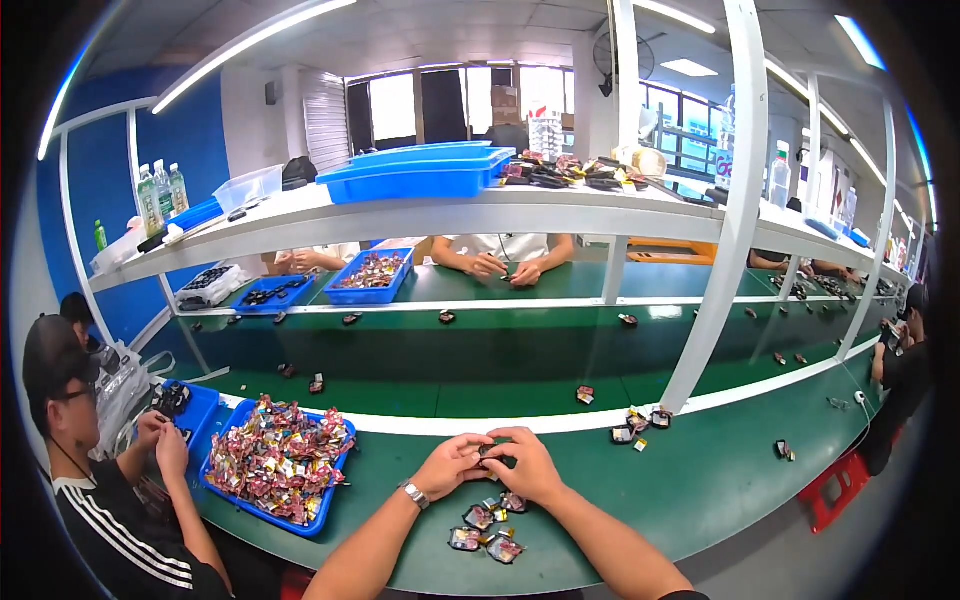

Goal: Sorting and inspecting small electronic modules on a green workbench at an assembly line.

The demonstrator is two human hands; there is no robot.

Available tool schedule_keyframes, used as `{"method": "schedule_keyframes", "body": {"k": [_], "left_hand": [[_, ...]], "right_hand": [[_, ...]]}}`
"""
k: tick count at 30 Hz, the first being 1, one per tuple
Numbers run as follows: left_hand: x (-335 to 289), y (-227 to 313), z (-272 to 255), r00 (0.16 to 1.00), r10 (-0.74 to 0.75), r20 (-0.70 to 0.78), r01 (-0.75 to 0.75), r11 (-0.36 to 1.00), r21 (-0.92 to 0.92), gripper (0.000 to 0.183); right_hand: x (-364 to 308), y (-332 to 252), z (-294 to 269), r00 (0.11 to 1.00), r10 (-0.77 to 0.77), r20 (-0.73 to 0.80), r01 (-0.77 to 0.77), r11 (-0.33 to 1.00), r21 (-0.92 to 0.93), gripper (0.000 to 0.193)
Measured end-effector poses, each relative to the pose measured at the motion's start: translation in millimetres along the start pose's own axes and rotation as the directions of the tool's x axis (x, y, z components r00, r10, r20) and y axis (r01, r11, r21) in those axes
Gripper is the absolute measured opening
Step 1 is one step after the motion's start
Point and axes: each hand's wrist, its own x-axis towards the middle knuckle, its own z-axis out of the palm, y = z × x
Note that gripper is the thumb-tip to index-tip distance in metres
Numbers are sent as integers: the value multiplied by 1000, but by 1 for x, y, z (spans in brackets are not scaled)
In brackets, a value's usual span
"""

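Observation:
Just above the green bench top, my left hand [447, 466] and my right hand [527, 468] meet, fingers closed together on a small black electronic part [488, 453]. Most of that part is hidden by my fingers. A metal-banded watch is on my left wrist. Between my forearms lies a loose group of small black-cased electronic assemblies [480, 517] with reddish and silvery pieces in them. Left of my left hand stands a blue tray [345, 455] heaped with similar reddish pieces carrying yellow bits.
Several assemblies [640, 425] lie by the white post [722, 215] on the right. Beyond the bench edge, a green conveyor belt [480, 350] carries scattered parts. A white shelf [450, 212] spans above it. A co-worker [110, 500] sits at the left beside another blue tray [203, 408].

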Motion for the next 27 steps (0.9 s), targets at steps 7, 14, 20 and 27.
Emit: {"method": "schedule_keyframes", "body": {"k": [7,14,20,27], "left_hand": [[-1,-4,-8,1000,-2,-11,2,1000,-26,27],[-2,-2,-1,999,-12,-35,13,1000,15,27],[0,-6,-2,998,13,-68,-12,1000,26,26],[-1,-6,-2,995,73,-69,-73,997,6,26]], "right_hand": [[-1,3,7,1000,-6,-13,7,999,51,14],[-3,-1,7,999,-19,-34,18,999,-30,15],[-1,-4,10,995,-72,-66,64,991,-119,17],[3,-11,8,983,-150,-103,134,980,-145,19]]}}
